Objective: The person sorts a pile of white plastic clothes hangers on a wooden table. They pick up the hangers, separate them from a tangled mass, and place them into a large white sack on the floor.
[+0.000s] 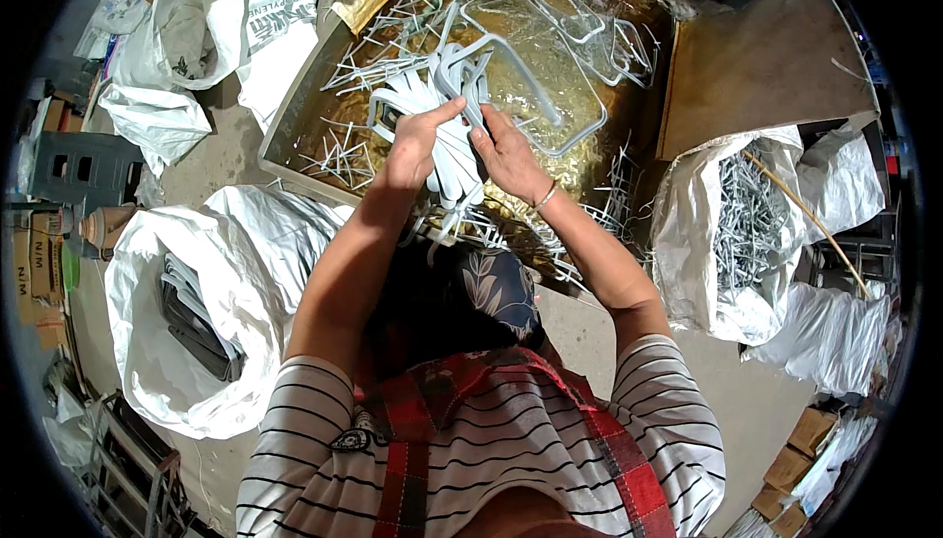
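1. Clock face centred on mid-view. Bundle of pale grey looped strips (454, 157) sits near 12 o'clock, over the metal tank (298, 98).
2. Left hand (413, 145) on the bundle's 9 o'clock side—thumb laid across the top, pinching; remaining fingers mostly hidden, spread cannot be told.
3. Right hand (511, 155) opposite, at its 3 o'clock side: thumb and forefinger pinch the edge; the rest partly covered.
4. Handling, my judgement: keep both thumbs firm, square the fanned strips evenly—loose loops likely snag the clear-wrapped frames (594, 32) at 1 o'clock.
5. Long axis runs roughly 11 to 5; bent loop ends point up toward 12, lower ends converge near 6.
6. White sack (133, 341) holding grey strips stands at 8.
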Action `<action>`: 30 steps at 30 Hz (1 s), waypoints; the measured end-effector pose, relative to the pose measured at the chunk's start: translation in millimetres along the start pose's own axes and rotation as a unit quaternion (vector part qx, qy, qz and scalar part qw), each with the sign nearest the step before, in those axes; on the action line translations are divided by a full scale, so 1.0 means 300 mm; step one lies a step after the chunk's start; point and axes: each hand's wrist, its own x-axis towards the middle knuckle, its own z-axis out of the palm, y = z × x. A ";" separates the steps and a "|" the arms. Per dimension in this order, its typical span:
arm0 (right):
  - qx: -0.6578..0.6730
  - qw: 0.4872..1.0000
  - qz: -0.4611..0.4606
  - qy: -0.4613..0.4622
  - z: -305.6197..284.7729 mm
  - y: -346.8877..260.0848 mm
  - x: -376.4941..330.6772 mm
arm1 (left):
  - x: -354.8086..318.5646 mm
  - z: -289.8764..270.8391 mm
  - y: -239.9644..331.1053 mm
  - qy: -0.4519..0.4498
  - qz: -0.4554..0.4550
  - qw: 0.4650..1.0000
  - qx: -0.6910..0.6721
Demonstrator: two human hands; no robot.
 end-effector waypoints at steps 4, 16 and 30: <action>-0.054 0.998 -0.028 -0.013 -0.010 0.015 -0.015 | -0.008 0.070 0.045 0.096 -0.152 0.968 -0.175; -0.109 0.987 0.015 -0.116 -0.032 -0.040 -0.032 | 0.006 0.067 0.016 0.185 -0.083 0.977 -0.068; -0.224 0.969 -0.049 -0.089 -0.395 -0.060 0.005 | 0.004 0.021 0.126 0.298 -0.166 0.762 0.550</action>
